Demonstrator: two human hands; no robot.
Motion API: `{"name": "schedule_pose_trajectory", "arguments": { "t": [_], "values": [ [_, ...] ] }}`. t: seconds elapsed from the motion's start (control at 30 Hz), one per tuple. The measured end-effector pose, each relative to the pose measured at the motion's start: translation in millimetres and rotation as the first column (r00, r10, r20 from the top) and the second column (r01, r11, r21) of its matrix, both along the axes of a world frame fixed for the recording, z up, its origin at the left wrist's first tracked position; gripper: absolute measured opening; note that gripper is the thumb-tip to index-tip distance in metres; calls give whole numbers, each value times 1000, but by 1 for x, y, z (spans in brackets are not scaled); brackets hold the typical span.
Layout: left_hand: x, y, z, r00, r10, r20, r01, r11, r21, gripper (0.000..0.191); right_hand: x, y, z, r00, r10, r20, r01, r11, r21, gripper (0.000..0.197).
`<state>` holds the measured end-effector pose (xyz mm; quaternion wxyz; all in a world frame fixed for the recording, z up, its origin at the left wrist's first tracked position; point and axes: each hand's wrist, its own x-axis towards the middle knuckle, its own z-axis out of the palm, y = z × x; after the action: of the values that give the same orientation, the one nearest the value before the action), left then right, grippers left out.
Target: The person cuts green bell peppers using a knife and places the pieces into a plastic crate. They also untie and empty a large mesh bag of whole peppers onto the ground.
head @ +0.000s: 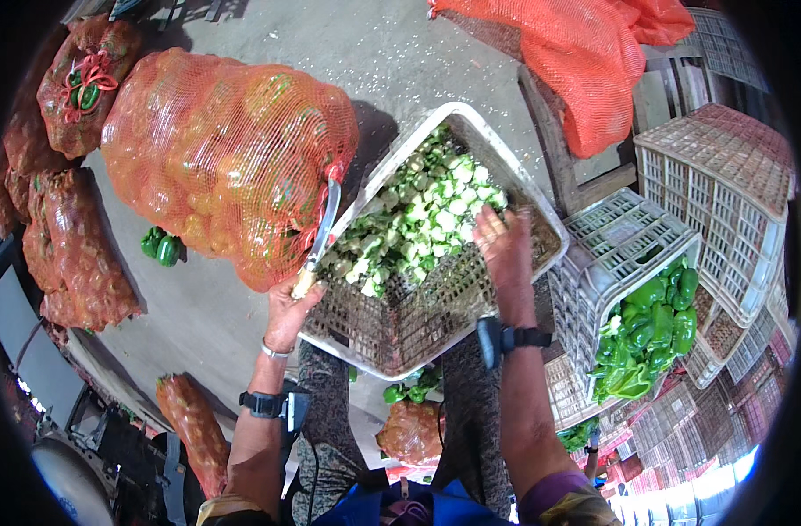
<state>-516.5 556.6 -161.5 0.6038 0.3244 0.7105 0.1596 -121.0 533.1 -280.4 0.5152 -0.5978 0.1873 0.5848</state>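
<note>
My left hand point(295, 306) grips the light handle of a knife with a curved blade point(328, 214). The blade points up and away, beside the tied end of a large orange mesh sack point(229, 158) bulging with what look like peppers. Right before me a dirty white plastic crate point(400, 335) is tilted, its slatted near wall bare. In it lies a heap of cut green-and-white pieces point(433, 210), seemingly pepper cores. Over the crate's right part hovers my right hand point(505, 253), slightly blurred, fingers apart, with nothing visible in it.
To the right, a crate on its side point(617, 230) spills green bell peppers point(650, 329); more crates point(716, 197) are stacked behind. Filled mesh sacks point(75, 250) line the left. Two loose peppers point(161, 246) lie on the concrete floor. An orange mesh point(584, 72) drapes over wood at back right.
</note>
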Motion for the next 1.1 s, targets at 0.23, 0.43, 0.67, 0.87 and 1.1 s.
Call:
{"name": "schedule_pose_trajectory", "arguments": {
  "t": [0.23, 0.43, 0.67, 0.87, 1.1],
  "values": [
    [-2, 7, 1, 986, -28, 167, 37, 998, -53, 46, 126, 1, -83, 940, -288, -184, 305, 950, 71, 60],
    [-52, 18, 18, 934, 209, 289, -186, 977, -105, 52, 120, 26, -65, 955, -235, -181, 235, 972, -20, 51],
    [-97, -1, 41, 946, 174, 273, -132, 978, -164, 63, 82, 182, -3, 998, 53, -41, -47, 989, 137, 54],
    [-77, 4, 18, 960, 108, 258, -84, 991, -104, 57, 83, 308, 17, 852, 345, 394, -466, 843, 269, 44],
    [-44, -6, 8, 972, -4, 237, 12, 999, -33, 48, -24, 237, 38, 442, 681, 583, -897, 344, 278, 40]
  ]
}}
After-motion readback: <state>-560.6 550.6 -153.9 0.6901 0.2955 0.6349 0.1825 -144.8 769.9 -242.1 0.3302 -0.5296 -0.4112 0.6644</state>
